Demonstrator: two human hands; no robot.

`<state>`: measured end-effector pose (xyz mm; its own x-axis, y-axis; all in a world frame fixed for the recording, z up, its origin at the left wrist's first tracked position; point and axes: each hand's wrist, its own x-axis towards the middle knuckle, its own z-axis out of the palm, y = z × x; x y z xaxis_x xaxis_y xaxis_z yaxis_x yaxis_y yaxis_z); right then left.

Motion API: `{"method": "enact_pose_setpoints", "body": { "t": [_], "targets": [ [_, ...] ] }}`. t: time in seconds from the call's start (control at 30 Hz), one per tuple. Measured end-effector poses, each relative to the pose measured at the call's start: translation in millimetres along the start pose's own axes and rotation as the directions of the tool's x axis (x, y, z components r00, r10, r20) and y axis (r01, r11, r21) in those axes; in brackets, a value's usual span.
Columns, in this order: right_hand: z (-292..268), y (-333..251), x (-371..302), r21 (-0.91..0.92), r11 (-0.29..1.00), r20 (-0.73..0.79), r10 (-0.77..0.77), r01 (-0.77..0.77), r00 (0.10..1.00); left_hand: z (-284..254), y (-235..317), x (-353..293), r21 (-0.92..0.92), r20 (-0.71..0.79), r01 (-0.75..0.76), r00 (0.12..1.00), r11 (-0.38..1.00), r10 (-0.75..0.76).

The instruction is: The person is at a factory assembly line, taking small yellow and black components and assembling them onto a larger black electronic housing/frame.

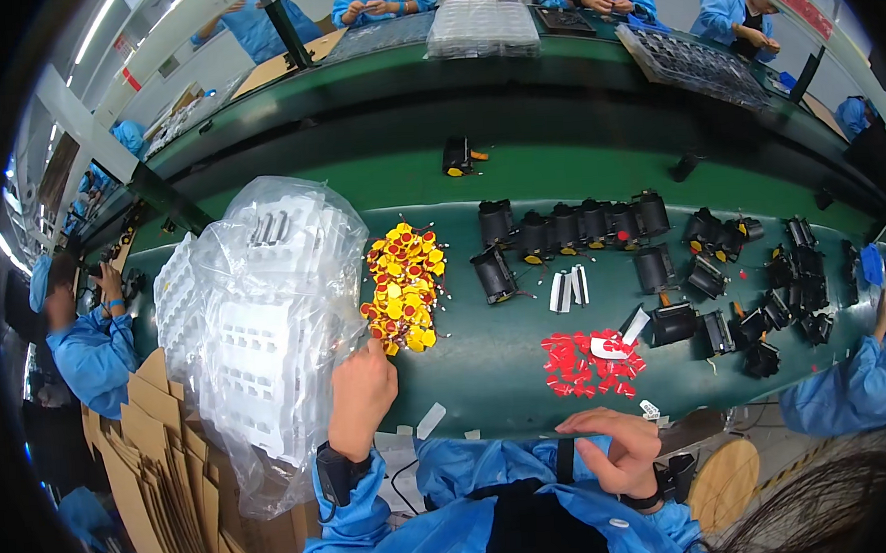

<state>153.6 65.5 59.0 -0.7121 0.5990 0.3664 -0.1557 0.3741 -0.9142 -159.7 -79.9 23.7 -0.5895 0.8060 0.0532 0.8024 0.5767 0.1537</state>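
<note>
Nearest, at the near edge of the tabletop (489,384), the right hand (624,449) is held with its thumb parted from its fingers; nothing is seen in its grip. Just beyond it, a scattered patch of small red pieces (568,365) is spread, with a white slip (607,349) laid on top. A little farther out and to the left, the left hand (365,386) is held with its fingers bunched; whether anything is pinched in that grip cannot be told. By these fingertips the near end of a pile of yellow and red discs (401,291) is found. The pile is stretched from near to far, away from the left hand, by which it is more closely approached than by the right; contact cannot be made out. To the left of hand and pile, white trays in a clear bag (266,336) are stacked. Farther right, pale strips (567,290) are set down, and beyond them black housings (563,228) are lined up in a row.
</note>
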Motion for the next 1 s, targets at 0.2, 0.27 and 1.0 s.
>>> {"method": "enact_pose_setpoints", "body": {
  "t": [0.2,0.27,1.0],
  "targets": [
    [2.5,11.5,-16.3,0.024,0.998,-0.039,0.066,-0.065,0.997,10.1,-8.5,-8.0,-0.029,-0.140,-0.071,0.988,0.997,0.067],
    [1.1,12.9,-18.1,0.040,0.995,-0.041,0.088,-0.086,0.995,10.4,-10.0,-11.6,-0.049,-0.179,-0.061,0.983,0.997,0.051],
    [-0.8,26.4,13.4,0.259,0.959,0.387,0.003,-0.113,0.922,-42.2,114.0,-17.6,-0.833,0.539,0.414,0.464,0.366,0.703]
  ]
}}
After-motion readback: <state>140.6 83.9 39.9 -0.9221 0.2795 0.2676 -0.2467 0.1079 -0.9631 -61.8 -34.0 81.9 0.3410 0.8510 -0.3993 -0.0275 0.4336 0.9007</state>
